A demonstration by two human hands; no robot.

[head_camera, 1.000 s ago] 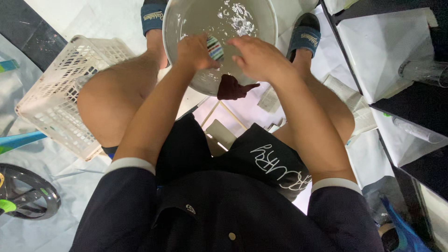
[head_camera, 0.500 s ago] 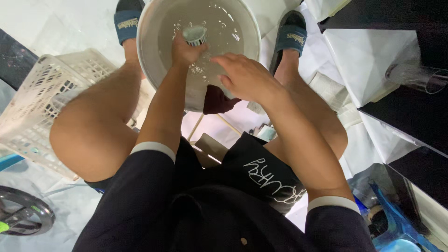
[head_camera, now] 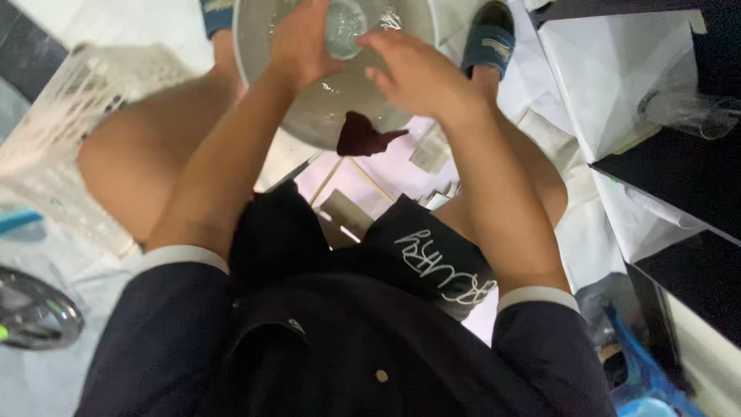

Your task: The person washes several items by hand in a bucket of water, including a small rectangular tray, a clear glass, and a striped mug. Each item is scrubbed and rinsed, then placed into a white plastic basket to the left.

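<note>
We are looking straight down on a person seated low, 2 bare knees spread, a big round metal basin [head_camera: 309, 116] set between the feet. Both hands are in over the basin. The left hand [head_camera: 301, 42] is curled closed around a small pale, glassy round object [head_camera: 345, 27], gripping it at the far side of the bowl; what exactly it is stays too blurred to tell. The right hand [head_camera: 413, 73] sits just beside it, to the right and a touch nearer the body, fingers [head_camera: 378, 42] loosely extended toward the object, tips close to or brushing it. Whether they actually touch, I cannot tell.

So the key relation: the object lies up and to the left of the right hand, already in the left hand's hold, and the left is plainly the nearer of the 2. Its long axis cannot be read; it shows only as a roundish face.

A dark scrap of cloth [head_camera: 363, 135] hangs over the near rim of the basin, below both hands. There is water or suds glinting inside the bowl. A white lattice basket [head_camera: 69, 131] stands by the left knee, a blue slipper [head_camera: 486, 35] is on the right foot, and white sheeting [head_camera: 602, 85] covers the floor on the right.
</note>
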